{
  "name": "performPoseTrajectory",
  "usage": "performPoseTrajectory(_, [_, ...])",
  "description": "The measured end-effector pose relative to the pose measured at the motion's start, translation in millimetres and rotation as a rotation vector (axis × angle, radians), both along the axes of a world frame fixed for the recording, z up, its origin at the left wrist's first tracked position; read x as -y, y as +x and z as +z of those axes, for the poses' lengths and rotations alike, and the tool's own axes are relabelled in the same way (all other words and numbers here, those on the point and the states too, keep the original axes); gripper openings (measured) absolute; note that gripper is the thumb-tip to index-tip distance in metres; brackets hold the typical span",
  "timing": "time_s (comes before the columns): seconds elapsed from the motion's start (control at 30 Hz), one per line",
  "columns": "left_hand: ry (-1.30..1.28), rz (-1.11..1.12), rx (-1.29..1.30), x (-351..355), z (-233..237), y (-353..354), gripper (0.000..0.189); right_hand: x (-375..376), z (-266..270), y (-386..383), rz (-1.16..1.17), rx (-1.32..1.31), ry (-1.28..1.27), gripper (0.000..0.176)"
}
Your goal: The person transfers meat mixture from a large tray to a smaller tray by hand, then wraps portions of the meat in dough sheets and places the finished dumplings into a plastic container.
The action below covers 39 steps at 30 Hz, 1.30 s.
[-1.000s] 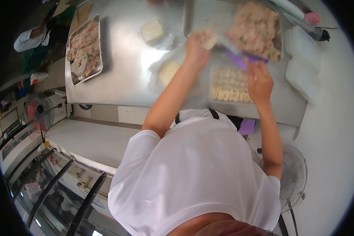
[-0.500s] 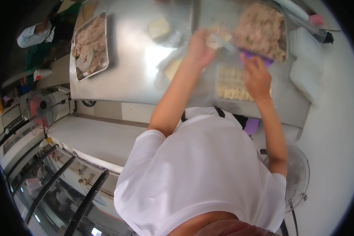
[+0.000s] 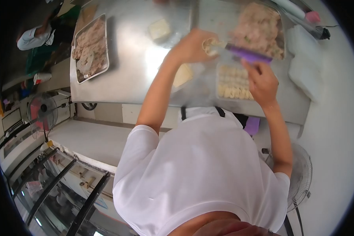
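A small dumpling wrapper (image 3: 209,45), gathered at its edge, sits in the curled fingers of my left hand (image 3: 192,47). My right hand (image 3: 263,83) grips a purple-handled spatula (image 3: 249,54), whose blurred pale blade reaches to the wrapper. Just beyond it, a metal tray holds a mound of minced filling (image 3: 259,29). Rows of dumplings (image 3: 235,87) lie in a clear plastic tray, left of and partly behind my right hand. Near my left forearm are a pale stack of wrappers (image 3: 183,74) and another stack (image 3: 159,29) farther back, on plastic film.
A second tray of minced filling (image 3: 91,49) stands at the left of the steel table (image 3: 126,74). White plastic trays or lids (image 3: 305,67) lie at the right edge. Fans stand at left (image 3: 43,108) and right (image 3: 301,173). Another person (image 3: 31,38) is at upper left.
The wrapper has gone from spread out to gathered in my left hand, which has turned and shifted left. The spatula has swung to a flatter angle, and my right hand sits slightly lower.
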<state>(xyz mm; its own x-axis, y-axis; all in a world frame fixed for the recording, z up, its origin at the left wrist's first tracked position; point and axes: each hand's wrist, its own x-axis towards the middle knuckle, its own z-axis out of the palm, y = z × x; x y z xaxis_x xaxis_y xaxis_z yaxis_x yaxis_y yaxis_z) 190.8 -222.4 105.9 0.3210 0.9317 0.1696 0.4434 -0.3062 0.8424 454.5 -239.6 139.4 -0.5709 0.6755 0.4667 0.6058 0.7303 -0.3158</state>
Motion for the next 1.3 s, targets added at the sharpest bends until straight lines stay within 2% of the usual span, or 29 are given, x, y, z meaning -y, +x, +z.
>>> performPoseTrajectory(0.03, [0.002,0.016,-0.106,2,6,4,0.028,-2,2,-2,0.008,0.058,0.081,0.041])
performPoseTrajectory(0.1, [0.016,0.034,-0.105,2,5,9,0.027,-6,10,2,0.005,0.125,0.160,0.041])
performPoseTrajectory(0.17, [0.023,0.056,-0.106,4,-2,14,0.025,-9,24,9,0.011,0.133,-0.011,0.037])
performPoseTrajectory(0.2, [-0.057,0.036,-0.042,4,-10,15,0.019,-12,31,16,0.002,0.134,-0.016,0.037])
performPoseTrajectory(0.27, [-0.148,0.007,0.017,8,-21,16,0.014,-15,40,37,0.005,0.011,-0.148,0.029])
performPoseTrajectory(0.3, [-0.304,-0.002,0.400,10,-26,16,0.014,-13,43,45,-0.001,0.010,-0.154,0.029])
performPoseTrajectory(0.33, [-0.456,-0.006,0.785,12,-31,16,0.016,-10,47,53,-0.078,-0.097,-0.244,0.025])
performPoseTrajectory(0.37, [-0.462,-0.008,0.783,14,-39,19,0.016,-8,48,59,-0.154,-0.204,-0.332,0.022])
performPoseTrajectory(0.43, [-0.512,0.074,1.528,18,-50,32,0.023,0,42,72,-0.211,-0.239,-0.370,0.021])
performPoseTrajectory(0.47, [-0.523,0.073,1.524,16,-54,34,0.023,4,37,78,-0.263,-0.272,-0.400,0.021])
performPoseTrajectory(0.53, [-0.572,0.189,1.879,10,-50,40,0.034,14,21,87,-0.295,-0.289,-0.426,0.021])
performPoseTrajectory(0.57, [-0.580,0.184,1.875,5,-54,40,0.034,19,14,90,-0.319,-0.304,-0.447,0.021])
performPoseTrajectory(0.63, [-0.575,-0.132,2.142,-2,-62,38,0.045,30,6,90,-0.353,-0.340,-0.490,0.021])
performPoseTrajectory(0.77, [-0.652,-0.055,2.025,-10,-64,35,0.053,51,-18,98,-0.406,-0.511,-0.549,0.020])
performPoseTrajectory(0.83, [-0.622,0.071,1.774,-14,-64,43,0.055,61,-25,106,-0.457,-0.533,-0.557,0.020])
performPoseTrajectory(0.87, [-0.665,0.046,1.773,-14,-63,52,0.055,68,-27,112,-0.485,-0.550,-0.567,0.021])
performPoseTrajectory(0.93, [-0.493,0.395,1.145,-11,-49,74,0.055,79,-21,123,-0.569,-0.553,-0.567,0.021])
performPoseTrajectory(1.0, [-0.482,0.337,1.060,-9,-59,96,0.052,88,-23,137,-0.627,-0.560,-0.571,0.022])
performPoseTrajectory(1.07, [-0.371,0.374,0.737,-5,-82,121,0.048,95,-30,156,-0.674,-0.625,-0.488,0.022])
performPoseTrajectory(1.1, [-0.348,0.324,0.673,-3,-94,130,0.040,99,-30,162,-0.685,-0.628,-0.486,0.022])
performPoseTrajectory(1.13, [-0.353,0.313,0.670,-2,-104,139,0.040,103,-29,168,-0.718,-0.643,-0.466,0.022])
performPoseTrajectory(1.2, [-0.611,0.243,0.480,1,-120,158,0.026,111,-29,176,-0.760,-0.661,-0.442,0.022])
performPoseTrajectory(1.3, [-0.694,0.172,0.472,16,-123,191,0.017,120,-31,182,-0.793,-0.697,-0.456,0.023])
